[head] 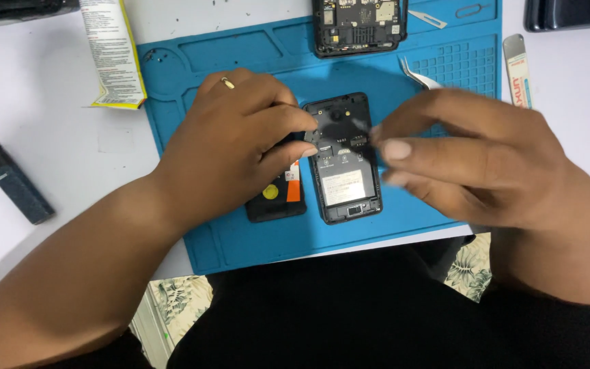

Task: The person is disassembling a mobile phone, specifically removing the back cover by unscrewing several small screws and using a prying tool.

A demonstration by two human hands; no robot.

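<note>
Hands come first, close to the camera, both reaching out over a blue work mat (240,236) on a white table (49,137). Dark clothes fill the bottom of the view.

The left hand (237,147) has a ring on one finger. Its thumb and first finger are pinched together on the top left edge of a small open phone (343,160). The phone lies flat in the middle of the mat with its back cover off, so the inside parts show. Under the left hand, just beside the phone, lies a black battery (278,195) with an orange stripe and a yellow dot.

The right hand (472,160) is blurry. Its fingers are close together and point at the top right of the phone. I cannot tell if it holds something.

A little farther back, silver tweezers (418,76) lie on the mat, near the right hand.

At the far edge of the mat sits a second open phone (358,26), and next to it a small see-through pick (427,19).

Off the mat, a dark flat stick (13,183) lies on the left, a yellow and white tube (110,51) lies far left, and a thin metal tool (517,68) lies on the right.
</note>
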